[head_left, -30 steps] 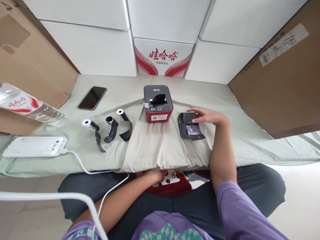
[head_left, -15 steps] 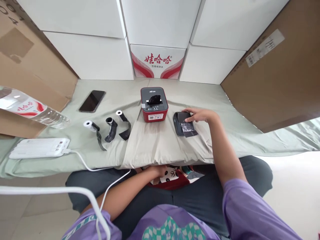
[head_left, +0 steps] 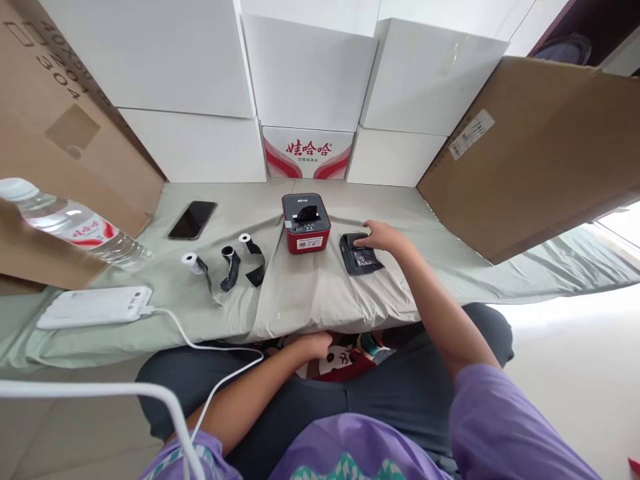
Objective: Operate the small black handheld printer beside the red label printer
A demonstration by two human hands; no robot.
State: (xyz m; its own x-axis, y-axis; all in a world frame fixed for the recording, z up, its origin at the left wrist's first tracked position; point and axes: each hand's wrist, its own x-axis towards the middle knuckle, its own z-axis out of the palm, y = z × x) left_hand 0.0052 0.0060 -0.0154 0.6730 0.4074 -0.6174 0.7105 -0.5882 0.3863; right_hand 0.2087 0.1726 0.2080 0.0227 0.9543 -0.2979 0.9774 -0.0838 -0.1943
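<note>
Your right hand [head_left: 381,236] lies flat, fingers loosely together, on the small dark device [head_left: 358,253] just right of the red printer [head_left: 306,223], pressing rather than pinching; your left hand [head_left: 311,346] rests in your lap below the table edge, and I cannot tell its grip; going by size, the cloth-covered table [head_left: 320,293] bears the water bottle [head_left: 75,227], the white power bank [head_left: 95,307], the phone [head_left: 193,220] and three black ribbon rolls [head_left: 231,260] (part unwound); judging by this, the rolls look untouched and the device not yet lifted; the printer's top slot holds something dark.
</note>
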